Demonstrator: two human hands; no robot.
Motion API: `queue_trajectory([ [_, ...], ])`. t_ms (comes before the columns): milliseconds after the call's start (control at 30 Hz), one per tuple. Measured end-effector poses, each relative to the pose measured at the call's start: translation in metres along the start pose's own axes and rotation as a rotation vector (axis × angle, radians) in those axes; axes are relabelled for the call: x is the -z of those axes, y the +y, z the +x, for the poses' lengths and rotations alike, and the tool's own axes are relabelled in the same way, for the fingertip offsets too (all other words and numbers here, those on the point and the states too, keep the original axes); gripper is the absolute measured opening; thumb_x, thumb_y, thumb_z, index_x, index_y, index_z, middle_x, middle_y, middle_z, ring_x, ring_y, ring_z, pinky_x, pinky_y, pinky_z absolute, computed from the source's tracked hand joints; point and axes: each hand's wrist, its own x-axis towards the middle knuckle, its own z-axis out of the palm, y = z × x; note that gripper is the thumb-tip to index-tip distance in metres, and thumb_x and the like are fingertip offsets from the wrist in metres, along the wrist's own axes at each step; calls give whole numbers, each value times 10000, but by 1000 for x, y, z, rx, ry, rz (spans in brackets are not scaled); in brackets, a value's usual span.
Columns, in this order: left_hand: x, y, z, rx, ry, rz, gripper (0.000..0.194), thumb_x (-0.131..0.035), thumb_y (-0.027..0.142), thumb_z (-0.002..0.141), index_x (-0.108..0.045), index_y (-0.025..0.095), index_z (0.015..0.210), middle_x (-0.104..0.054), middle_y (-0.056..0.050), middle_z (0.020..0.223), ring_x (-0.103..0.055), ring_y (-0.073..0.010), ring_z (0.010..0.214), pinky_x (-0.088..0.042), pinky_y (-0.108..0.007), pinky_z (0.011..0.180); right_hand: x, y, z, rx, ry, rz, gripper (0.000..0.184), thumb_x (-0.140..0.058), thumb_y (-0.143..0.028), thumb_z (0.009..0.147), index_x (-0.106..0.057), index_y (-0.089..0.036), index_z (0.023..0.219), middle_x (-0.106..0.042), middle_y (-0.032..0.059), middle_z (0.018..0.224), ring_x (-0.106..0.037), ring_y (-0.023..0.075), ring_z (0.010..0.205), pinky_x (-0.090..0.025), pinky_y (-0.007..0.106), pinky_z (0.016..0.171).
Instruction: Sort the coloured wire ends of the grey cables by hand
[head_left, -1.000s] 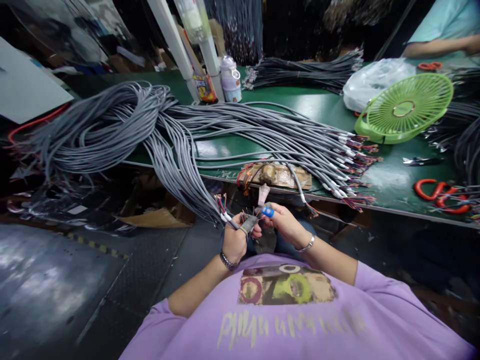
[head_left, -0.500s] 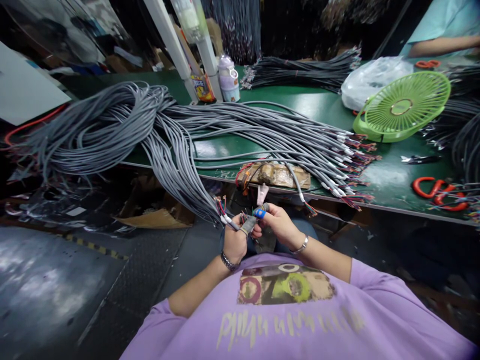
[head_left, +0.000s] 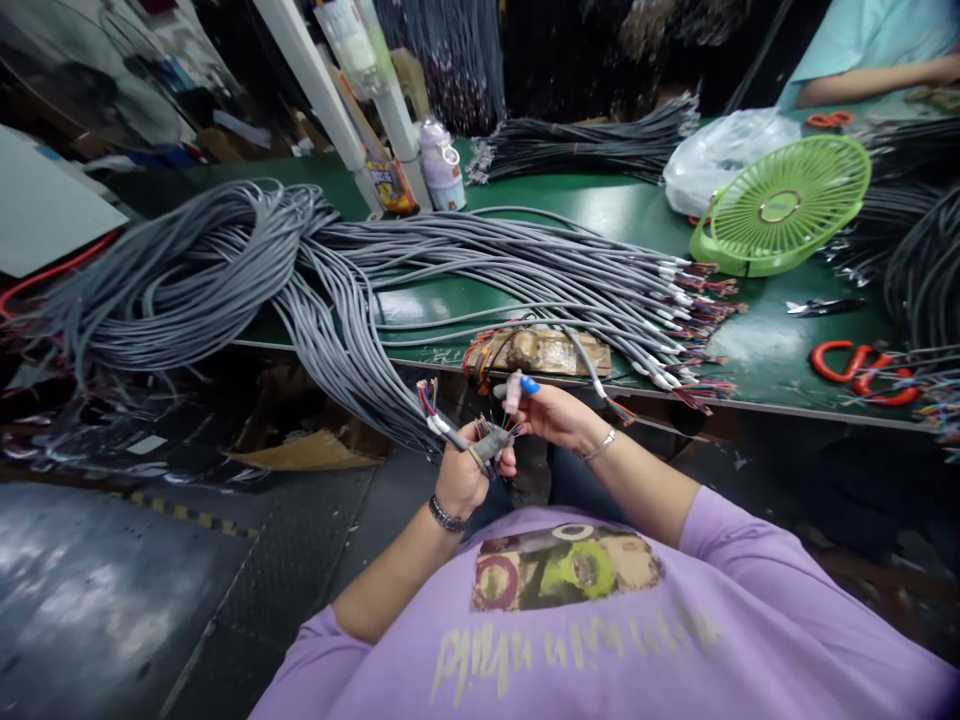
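My left hand (head_left: 463, 478) is closed around the stripped end of a grey cable (head_left: 448, 430), close in front of my body. A grey wrapping shows at its thumb, and thin coloured wires (head_left: 512, 428) fan out beyond it. My right hand (head_left: 561, 415) is beside them with fingers pinched at the wire tips; a blue band (head_left: 529, 385) sits on one finger. Just by those fingers is a pale pink piece (head_left: 513, 392) at the table edge, its kind unclear. A bundle of grey cables (head_left: 352, 340) droops off the table to my left hand.
Many grey cables (head_left: 517, 245) lie across the green table (head_left: 600, 205), ends to the right. A taped block (head_left: 555, 350) sits at the edge. Rightward are a green fan (head_left: 784, 205), red-handled scissors (head_left: 847, 365) and a plastic bag (head_left: 724, 155). A co-worker's arm (head_left: 862, 85) shows far right.
My right hand has risen slightly, bringing its blue-banded finger up beside the pale pink piece. My left hand keeps its hold on the cable. The whole view has shifted a little.
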Motion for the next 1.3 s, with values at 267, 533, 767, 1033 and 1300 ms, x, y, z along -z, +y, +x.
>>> queue_trajectory([
  [267,-1,-1,7,23,-18,-6,293,-767,371,632,-602,142,708,-613,10,516,-547,-90,407,-467,-191,398,-6,7,0,164,103,-25,390,-712,-515,665,-576,-160,751,-546,-27,622,-417,62,505,-373,195,474],
  [533,-1,-2,5,3,-21,-33,241,-750,331,665,-604,145,714,-622,11,522,-554,-91,415,-478,-189,401,-10,7,-2,160,93,-60,410,-672,-554,696,-589,-157,758,-554,-18,629,-445,62,510,-392,190,475],
  [767,-6,-2,5,23,48,-38,277,-771,334,630,-589,145,720,-616,19,521,-555,-91,419,-489,-192,406,-17,6,1,179,261,-158,442,-719,-569,646,-579,-153,699,-534,-31,557,-429,54,452,-385,184,424],
  [1033,-6,-4,5,26,63,-14,267,-756,336,652,-596,136,731,-616,13,516,-550,-91,412,-493,-194,408,-12,11,6,87,144,191,289,-660,-443,776,-642,-154,781,-663,13,714,-550,89,571,-446,218,533],
  [1300,-7,-5,5,31,48,10,272,-754,353,653,-612,132,726,-618,5,514,-545,-91,404,-491,-194,403,-15,12,5,99,164,220,316,-606,-474,819,-642,-161,796,-668,19,728,-551,93,575,-450,222,547],
])
